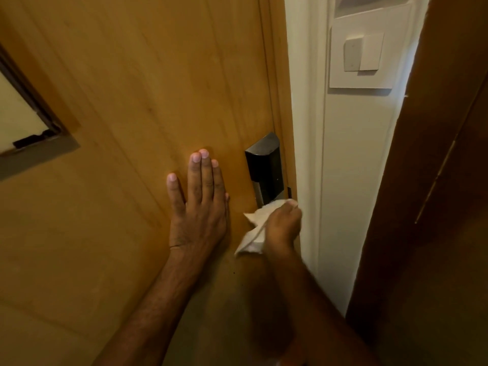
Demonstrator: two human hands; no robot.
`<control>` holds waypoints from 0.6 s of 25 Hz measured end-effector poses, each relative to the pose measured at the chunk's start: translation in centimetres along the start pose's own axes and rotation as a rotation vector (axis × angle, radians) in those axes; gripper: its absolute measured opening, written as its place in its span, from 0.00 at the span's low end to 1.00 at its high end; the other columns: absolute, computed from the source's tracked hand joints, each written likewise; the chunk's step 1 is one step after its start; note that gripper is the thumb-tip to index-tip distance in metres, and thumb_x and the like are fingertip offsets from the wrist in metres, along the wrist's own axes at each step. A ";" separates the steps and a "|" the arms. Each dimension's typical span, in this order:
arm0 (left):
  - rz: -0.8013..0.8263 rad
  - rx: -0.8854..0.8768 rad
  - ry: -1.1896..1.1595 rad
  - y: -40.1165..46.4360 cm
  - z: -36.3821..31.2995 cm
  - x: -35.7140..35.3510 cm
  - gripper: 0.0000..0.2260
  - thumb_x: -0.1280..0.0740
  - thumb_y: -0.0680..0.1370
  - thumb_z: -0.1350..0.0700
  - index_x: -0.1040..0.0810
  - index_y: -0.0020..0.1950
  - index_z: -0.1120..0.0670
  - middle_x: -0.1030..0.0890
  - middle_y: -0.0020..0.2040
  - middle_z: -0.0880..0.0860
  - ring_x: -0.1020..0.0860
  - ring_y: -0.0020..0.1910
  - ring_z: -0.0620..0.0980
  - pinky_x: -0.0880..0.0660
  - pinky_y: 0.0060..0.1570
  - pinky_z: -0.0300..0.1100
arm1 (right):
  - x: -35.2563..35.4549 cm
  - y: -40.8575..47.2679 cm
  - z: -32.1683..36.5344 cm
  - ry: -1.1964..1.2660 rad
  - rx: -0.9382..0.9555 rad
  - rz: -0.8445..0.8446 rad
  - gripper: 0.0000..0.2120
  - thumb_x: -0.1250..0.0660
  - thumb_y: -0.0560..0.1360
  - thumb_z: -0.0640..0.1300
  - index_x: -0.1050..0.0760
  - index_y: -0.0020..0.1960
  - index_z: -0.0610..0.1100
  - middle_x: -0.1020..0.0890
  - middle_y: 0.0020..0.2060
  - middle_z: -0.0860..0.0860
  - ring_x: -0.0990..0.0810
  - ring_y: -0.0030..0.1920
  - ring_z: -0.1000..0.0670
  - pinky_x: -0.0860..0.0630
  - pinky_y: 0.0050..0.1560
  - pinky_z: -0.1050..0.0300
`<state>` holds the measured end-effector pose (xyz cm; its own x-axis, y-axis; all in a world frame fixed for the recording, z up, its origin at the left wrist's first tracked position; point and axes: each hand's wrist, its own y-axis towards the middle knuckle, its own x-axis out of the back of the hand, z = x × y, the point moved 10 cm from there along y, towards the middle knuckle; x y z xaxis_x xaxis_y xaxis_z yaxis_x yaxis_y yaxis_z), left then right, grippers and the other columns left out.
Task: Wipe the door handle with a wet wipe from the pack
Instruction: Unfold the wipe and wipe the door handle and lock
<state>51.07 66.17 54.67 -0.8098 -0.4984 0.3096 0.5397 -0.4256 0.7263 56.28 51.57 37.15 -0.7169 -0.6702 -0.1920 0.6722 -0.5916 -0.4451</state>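
A light wooden door (132, 101) fills the left and middle of the view. A dark metal lock plate (264, 170) is mounted near its right edge. My right hand (284, 225) is closed around a crumpled white wet wipe (256, 225) and presses it just below the lock plate, where the handle is hidden under the hand and wipe. My left hand (200, 204) lies flat on the door, fingers spread and pointing up, a little to the left of the lock plate. The wipe pack is not in view.
A white door frame and wall strip (351, 180) run down right of the door, with a white switch panel (364, 51) high up. A dark brown wooden panel (435, 207) stands at the far right. A framed notice (18, 120) is fixed to the door at left.
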 end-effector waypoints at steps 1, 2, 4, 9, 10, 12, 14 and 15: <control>-0.003 0.003 0.001 0.0 0.0 0.1 0.29 0.51 0.84 0.47 0.44 0.79 0.64 0.45 0.78 0.66 0.46 0.78 0.63 0.50 0.72 0.66 | 1.0 1.5 0.9 -0.018 -0.039 -0.033 0.17 0.48 0.82 0.46 0.31 0.63 0.37 0.23 0.53 0.41 0.21 0.50 0.46 0.24 0.49 0.55; -0.009 0.004 0.002 0.0 0.0 0.2 0.28 0.52 0.85 0.47 0.44 0.79 0.64 0.45 0.78 0.66 0.46 0.77 0.63 0.50 0.72 0.65 | 1.6 2.6 1.4 -0.068 -0.050 -0.054 0.16 0.48 0.82 0.44 0.30 0.63 0.36 0.23 0.54 0.40 0.22 0.52 0.44 0.24 0.52 0.55; -0.009 0.001 -0.004 0.1 -0.1 0.2 0.28 0.52 0.85 0.47 0.44 0.79 0.64 0.45 0.78 0.66 0.46 0.77 0.63 0.50 0.72 0.66 | 1.9 0.8 1.6 -0.004 0.024 -0.040 0.16 0.48 0.82 0.44 0.31 0.65 0.37 0.23 0.58 0.39 0.22 0.54 0.44 0.25 0.51 0.55; -0.009 0.027 -0.039 0.1 0.2 0.3 0.29 0.51 0.84 0.47 0.46 0.80 0.65 0.47 0.79 0.66 0.48 0.78 0.63 0.52 0.73 0.67 | 1.5 -7.6 -0.7 0.242 0.278 -0.092 0.22 0.46 0.81 0.42 0.34 0.64 0.23 0.24 0.56 0.27 0.22 0.56 0.41 0.36 0.56 0.79; -0.012 0.015 -0.040 0.0 0.2 0.2 0.29 0.51 0.85 0.47 0.46 0.80 0.65 0.47 0.79 0.66 0.49 0.78 0.63 0.53 0.73 0.67 | 0.9 -8.2 -1.0 0.273 0.232 -0.091 0.21 0.44 0.80 0.39 0.36 0.67 0.26 0.25 0.59 0.28 0.23 0.58 0.40 0.34 0.52 0.78; -0.021 -0.009 -0.037 -0.1 0.2 0.2 0.29 0.51 0.84 0.47 0.46 0.80 0.65 0.47 0.79 0.66 0.49 0.78 0.63 0.54 0.73 0.66 | -0.3 -7.1 -0.2 0.110 0.105 -0.038 0.20 0.41 0.80 0.39 0.36 0.70 0.36 0.25 0.62 0.37 0.22 0.56 0.42 0.30 0.48 0.68; -0.023 -0.017 -0.032 -0.1 0.2 0.1 0.29 0.51 0.84 0.47 0.46 0.80 0.64 0.47 0.79 0.66 0.49 0.78 0.63 0.53 0.73 0.65 | -0.6 -2.4 -0.7 -0.015 -0.007 0.019 0.13 0.40 0.79 0.41 0.29 0.62 0.39 0.21 0.54 0.43 0.20 0.44 0.49 0.26 0.40 0.63; -0.020 -0.022 -0.032 0.0 0.2 0.1 0.29 0.52 0.84 0.47 0.46 0.80 0.64 0.48 0.79 0.66 0.50 0.78 0.63 0.53 0.73 0.64 | -0.4 -0.5 -0.5 -0.042 -0.068 0.051 0.08 0.38 0.78 0.42 0.26 0.55 0.40 0.20 0.50 0.45 0.22 0.39 0.51 0.26 0.35 0.63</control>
<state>50.94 66.27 54.79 -0.8271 -0.4658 0.3147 0.5280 -0.4517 0.7192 56.17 52.37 37.04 -0.6725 -0.7179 -0.1801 0.6929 -0.5252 -0.4939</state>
